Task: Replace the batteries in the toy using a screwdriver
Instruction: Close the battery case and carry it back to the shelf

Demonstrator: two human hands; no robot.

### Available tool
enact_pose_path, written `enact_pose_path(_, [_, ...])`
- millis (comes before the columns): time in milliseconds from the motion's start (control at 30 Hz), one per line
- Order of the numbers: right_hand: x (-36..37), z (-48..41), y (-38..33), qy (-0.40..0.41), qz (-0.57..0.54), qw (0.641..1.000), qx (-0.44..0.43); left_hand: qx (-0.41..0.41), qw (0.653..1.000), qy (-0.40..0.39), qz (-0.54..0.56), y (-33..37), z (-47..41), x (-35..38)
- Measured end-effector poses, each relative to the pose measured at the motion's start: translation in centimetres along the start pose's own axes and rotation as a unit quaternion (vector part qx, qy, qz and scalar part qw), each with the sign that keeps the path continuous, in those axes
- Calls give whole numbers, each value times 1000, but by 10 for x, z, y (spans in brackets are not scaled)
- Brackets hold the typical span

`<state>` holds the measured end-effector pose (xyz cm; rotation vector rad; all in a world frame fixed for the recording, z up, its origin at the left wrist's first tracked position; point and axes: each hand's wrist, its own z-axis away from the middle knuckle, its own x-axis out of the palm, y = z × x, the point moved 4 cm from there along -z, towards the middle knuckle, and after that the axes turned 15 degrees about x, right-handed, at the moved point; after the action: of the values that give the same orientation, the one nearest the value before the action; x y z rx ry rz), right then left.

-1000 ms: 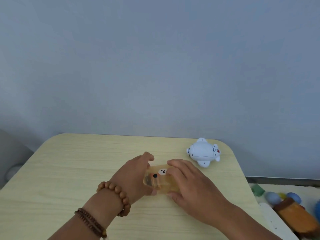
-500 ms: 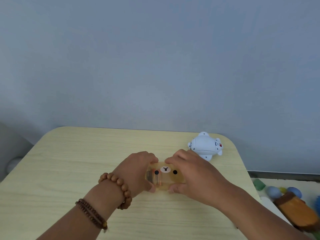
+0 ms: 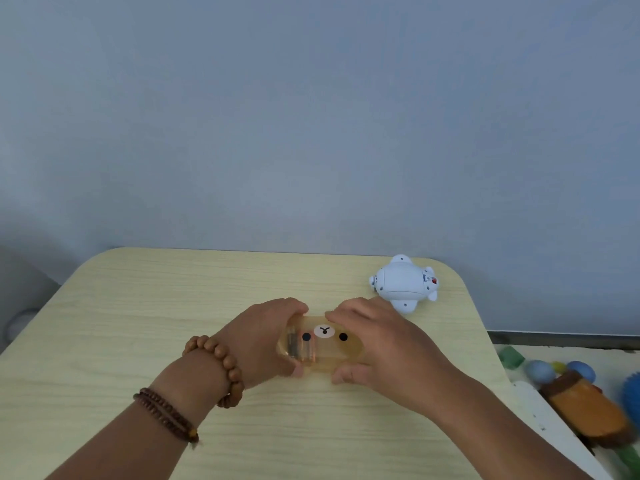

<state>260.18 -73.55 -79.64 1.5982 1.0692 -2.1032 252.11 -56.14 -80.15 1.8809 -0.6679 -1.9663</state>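
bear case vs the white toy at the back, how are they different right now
The bear case is translucent amber with a printed face; the white toy is opaque white plastic. The bear case is gripped at its ends by the left hand and right hand; the white toy lies untouched near the table's far right corner. Both rest on the table.

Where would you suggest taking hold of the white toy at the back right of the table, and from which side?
I would grip the white toy across its rounded middle body, coming down from above. It lies on the table apart from both hands, with small fins sticking out at its ends and near edge; these look too slim to hold firmly. The right hand is closer, though it now holds the translucent bear case.
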Motion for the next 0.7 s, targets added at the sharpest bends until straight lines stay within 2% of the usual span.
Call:
enact_pose_path(67, [-9, 11, 14, 3, -62, 997, 35, -1, 1000, -15, 10, -1, 4, 2])
enact_pose_path(200, [-32, 52, 64, 185, -110, 967, 136, -10, 999, -42, 2, -5, 8, 8])
enact_pose_path(233, [-30, 65, 74, 201, -98, 959, 177, -10, 999, -44, -12, -5, 5, 10])
enact_pose_path(333, [3, 97, 94, 181, -14, 943, 280, -5, 999, -26, -48, -2, -1, 15])
enact_pose_path(400, [21, 110, 98, 213, 25, 934, 285, -15, 999, -11, -41, 1, 0, 17])
enact_pose_path(533, [24, 121, 91, 314, 16, 913, 260, -13, 1000, 21, -18, 7, 6, 17])
enact_pose_path(633, [24, 124, 84, 294, 10, 909, 296, -6, 999, 34, -18, 9, 10, 11])
enact_pose_path(700, [12, 124, 77, 291, -53, 893, 338, -5, 999, 46, -14, 10, 14, 1])
